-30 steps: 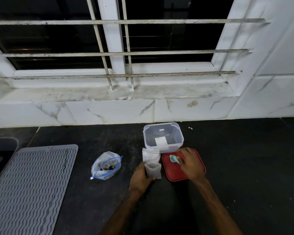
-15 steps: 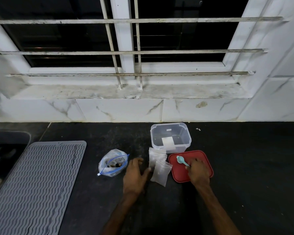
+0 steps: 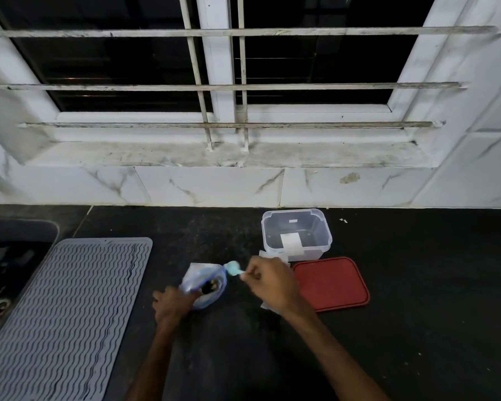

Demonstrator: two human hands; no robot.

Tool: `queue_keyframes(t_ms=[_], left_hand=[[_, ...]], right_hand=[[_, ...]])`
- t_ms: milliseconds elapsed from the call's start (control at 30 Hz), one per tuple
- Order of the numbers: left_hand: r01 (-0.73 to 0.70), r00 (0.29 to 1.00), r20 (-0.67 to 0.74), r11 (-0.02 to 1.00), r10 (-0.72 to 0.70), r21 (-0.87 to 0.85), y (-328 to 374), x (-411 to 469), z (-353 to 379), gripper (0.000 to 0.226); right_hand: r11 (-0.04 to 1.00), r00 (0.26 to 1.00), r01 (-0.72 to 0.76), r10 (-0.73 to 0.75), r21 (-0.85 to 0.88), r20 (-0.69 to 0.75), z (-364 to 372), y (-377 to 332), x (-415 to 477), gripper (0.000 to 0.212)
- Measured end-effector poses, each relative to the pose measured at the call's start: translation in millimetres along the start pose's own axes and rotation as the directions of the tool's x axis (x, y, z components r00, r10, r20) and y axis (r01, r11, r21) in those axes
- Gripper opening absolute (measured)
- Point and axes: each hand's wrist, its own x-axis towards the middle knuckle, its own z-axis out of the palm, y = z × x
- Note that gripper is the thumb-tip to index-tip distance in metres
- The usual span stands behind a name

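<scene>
Head view shows us our left hand (image 3: 172, 303) curled round the near left rim of a small zip bag (image 3: 207, 286) with a blue seal strip, which sits on the black counter (image 3: 417, 299) with its mouth gaping; dark bits lie inside, too blurred for us to name. Our right hand (image 3: 269, 282) pinches the handle of a little teal spoon (image 3: 234, 269) between thumb and fingertips, its bowl pointing left, just over the far right edge of the bag. Under that hand we see corners of clear pouches (image 3: 268, 254). To the right a red lid (image 3: 331, 283) lies flat on the counter, and just beyond it stands a clear tub (image 3: 324, 238), uncovered, with a white label (image 3: 291, 243) on its near wall and a smaller white sticker (image 3: 293, 220) on the far wall; we can read no writing on either. A grey ribbed mat (image 3: 67, 314) lies well to the left, beside a sink (image 3: 12, 256)
</scene>
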Motion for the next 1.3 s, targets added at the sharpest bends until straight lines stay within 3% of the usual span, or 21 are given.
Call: queue_keyframes(t_ms=[200, 267, 333, 433, 667, 867, 1067, 1167, 1233, 1300], left_hand=[[0.058, 0.996, 0.089, 0.928, -0.027, -0.369, -12.8, 18.0, 4.9, 0.04], [0.061, 0.998, 0.044, 0.894, -0.047, -0.444, -2.1, -5.8, -10.8, 0.036], [0.073, 0.997, 0.003, 0.874, -0.082, -0.48, 0.4, -13.2, -17.7, 0.036], [0.05, 0.998, -0.02, 0.897, -0.065, -0.44, 1.8, -14.1, -20.6, 0.042], [-0.132, 0.988, 0.019, 0.914, 0.151, -0.385, 10.9, -16.2, -14.2, 0.054], [-0.276, 0.958, -0.192, 0.874, 0.214, -0.401, 13.6, -21.9, -21.6, 0.069], [-0.362, 0.905, -0.349, 0.873, 0.244, -0.329, 20.1, -38.4, -19.8, 0.037], [-0.446, 0.892, -0.328, 0.726, 0.311, -0.523, 20.8, -38.7, -12.8, 0.044], [-0.375, 0.921, -0.232, 0.547, 0.314, -0.748, 25.0, -44.9, -10.5, 0.055], [-0.26, 0.952, -0.143, 0.464, 0.271, -0.847, 22.2, -42.8, -1.5, 0.05]], right_hand=[[0.951, 0.952, 0.179, -0.104, -0.251, 0.287, 54.3, -45.9, 26.1, 0.024], [0.95, 0.951, 0.187, -0.11, -0.25, 0.29, 56.7, -49.2, 27.9, 0.022], [0.973, 0.953, 0.18, -0.136, -0.143, 0.271, 53.3, -50.4, 27.6, 0.015], [0.974, 0.939, 0.197, -0.156, -0.108, 0.308, 48.8, -48.7, 23.6, 0.012], [0.933, 0.938, 0.137, -0.013, -0.334, 0.347, 70.7, -38.0, 32.2, 0.029], [0.956, 0.965, -0.029, 0.102, -0.29, 0.241, 89.9, -17.5, 25.1, 0.03], [0.976, 0.972, -0.139, 0.167, -0.17, 0.166, 95.9, -17.7, 25.7, 0.029], [0.976, 0.967, -0.209, 0.215, -0.054, 0.136, 98.7, -13.6, 23.5, 0.025], [0.96, 0.953, -0.279, 0.274, 0.029, 0.129, 98.9, -11.0, 23.0, 0.02], [0.94, 0.939, -0.33, 0.318, 0.09, 0.128, 100.3, -7.7, 25.2, 0.017]])
